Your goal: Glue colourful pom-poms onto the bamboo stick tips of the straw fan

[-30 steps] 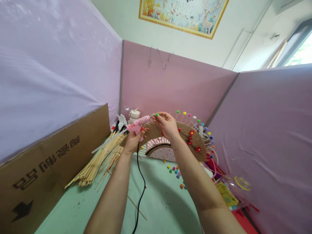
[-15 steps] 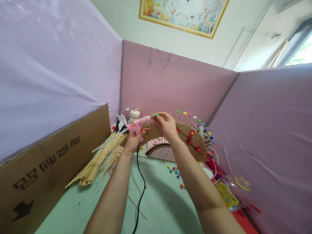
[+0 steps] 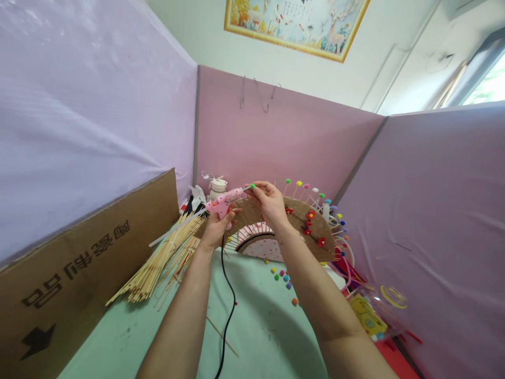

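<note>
Left hand: closed around the grip of a pink glue gun, which is held raised above the bench; the nozzle is pointed toward the right hand.
Right hand: a small green pompom is pinched between thumb and fingertips, right at the tip of the glue gun; whether nozzle and pompom touch cannot be told.
Glue stick: a pale translucent rod is seen projecting from the back of the gun, down and away to the left of the left hand.
Cord: a black cable is seen hanging from the gun's grip and trailing down between the two forearms.
Fan-shaped piece: a brown arc, decorated with red flowers, is stood just behind and to the right of the right hand; thin sticks tipped with coloured pompoms are fanned out along its upper edge.
Loose pompoms: scattered on the bench below the right wrist.
Bamboo sticks: a bundle is laid on the bench below and to the left of the left hand.
Cardboard sheet: propped against the partition, well to the left of the left hand.
White bottle: stood at the back, just beyond the left hand.
</note>
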The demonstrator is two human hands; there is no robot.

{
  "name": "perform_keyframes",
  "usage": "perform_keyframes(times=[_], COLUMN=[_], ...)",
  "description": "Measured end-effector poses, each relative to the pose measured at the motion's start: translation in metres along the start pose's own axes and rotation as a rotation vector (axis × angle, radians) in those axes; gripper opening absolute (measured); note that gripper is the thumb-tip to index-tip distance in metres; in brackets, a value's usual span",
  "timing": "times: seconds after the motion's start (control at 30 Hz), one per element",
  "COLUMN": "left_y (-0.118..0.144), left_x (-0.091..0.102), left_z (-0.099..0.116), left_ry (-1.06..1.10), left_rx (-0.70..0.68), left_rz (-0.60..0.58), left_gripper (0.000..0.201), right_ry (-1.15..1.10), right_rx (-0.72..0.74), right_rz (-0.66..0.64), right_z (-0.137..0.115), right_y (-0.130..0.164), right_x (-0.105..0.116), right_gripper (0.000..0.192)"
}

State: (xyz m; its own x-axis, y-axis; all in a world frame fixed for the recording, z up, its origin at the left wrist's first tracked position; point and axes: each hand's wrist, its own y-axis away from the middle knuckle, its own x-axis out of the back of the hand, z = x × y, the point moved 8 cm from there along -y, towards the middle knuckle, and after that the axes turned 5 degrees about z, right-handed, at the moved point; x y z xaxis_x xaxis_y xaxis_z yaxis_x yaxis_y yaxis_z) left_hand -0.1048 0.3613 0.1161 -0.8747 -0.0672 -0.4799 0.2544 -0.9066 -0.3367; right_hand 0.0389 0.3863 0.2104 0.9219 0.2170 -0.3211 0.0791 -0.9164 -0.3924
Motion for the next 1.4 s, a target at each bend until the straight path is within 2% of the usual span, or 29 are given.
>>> perform_keyframes(times=[0.43,0.67,0.8,0.97,1.07,1.2,1.4], left_y=[-0.001,0.0,0.0,0.002,0.004,0.005,0.005], left_x=[0.001,0.0,0.0,-0.001,-0.002,-0.002,-0.003], left_z=[0.0,0.001,0.003,0.006,0.008,0.009,0.009], left_ry=[0.0,0.005,0.032,0.044,0.071,0.117,0.107], left_rx=[-0.007,0.013,-0.005,-0.009,0.003,0.011,0.027], left_rz=[0.013,0.032,0.037,0.032,0.038,0.054,0.05], left_gripper=[0.047,0.052,0.044,0.042,0.043,0.047,0.049], right_ry=[0.053,0.058,0.117,0.354,0.527,0.766,1.144], right_rx=[-0.01,-0.044,0.024,0.244,0.297,0.354,0.436], right_rz=[0.037,0.0,-0.008,0.031,-0.061,-0.254,-0.488], right_z=[0.001,-0.004,-0.038,-0.098,-0.11,-0.103,-0.083], right_y=[0.001,0.016,0.018,-0.012,-0.038,-0.061,-0.065], right_x=[0.005,0.007,0.016,0.034,0.028,0.007,-0.02], right_gripper=[0.025,0.029,0.027,0.018,0.013,0.005,0.012])
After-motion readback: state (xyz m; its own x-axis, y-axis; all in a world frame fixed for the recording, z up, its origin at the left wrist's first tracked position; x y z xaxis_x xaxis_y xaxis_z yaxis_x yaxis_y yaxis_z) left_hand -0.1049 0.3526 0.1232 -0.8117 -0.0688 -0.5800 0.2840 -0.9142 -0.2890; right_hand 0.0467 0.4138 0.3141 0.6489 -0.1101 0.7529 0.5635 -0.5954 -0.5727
